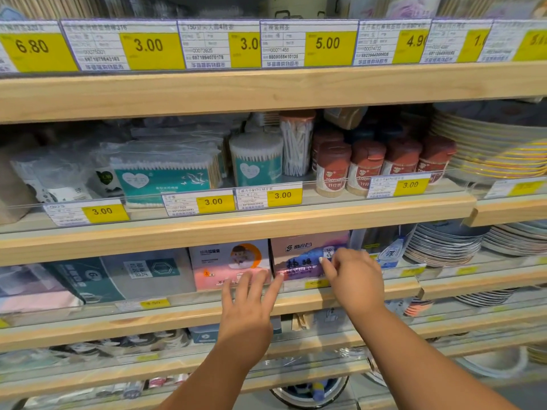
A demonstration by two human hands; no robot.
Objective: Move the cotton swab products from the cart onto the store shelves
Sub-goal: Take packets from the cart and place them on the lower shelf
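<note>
Cotton swab products stand on the middle shelf: flat teal-labelled packs [165, 176], a round teal tub [256, 159] and a clear tube of white swabs [297, 146]. One shelf lower, my left hand [248, 303] is spread flat, fingertips against the pink box [229, 263] and the clear front rail. My right hand [353, 279] touches the front of a purple-and-pink box [299, 258], fingers curled, with nothing held that I can see. The cart is out of view.
Red-capped toothpick jars [367, 167] stand right of the swabs. Stacked plates [488, 149] fill the right side of both shelves. Grey and teal bag packs [124, 276] lie left of the pink box. Yellow price tags [327, 44] line each wooden shelf edge [266, 87].
</note>
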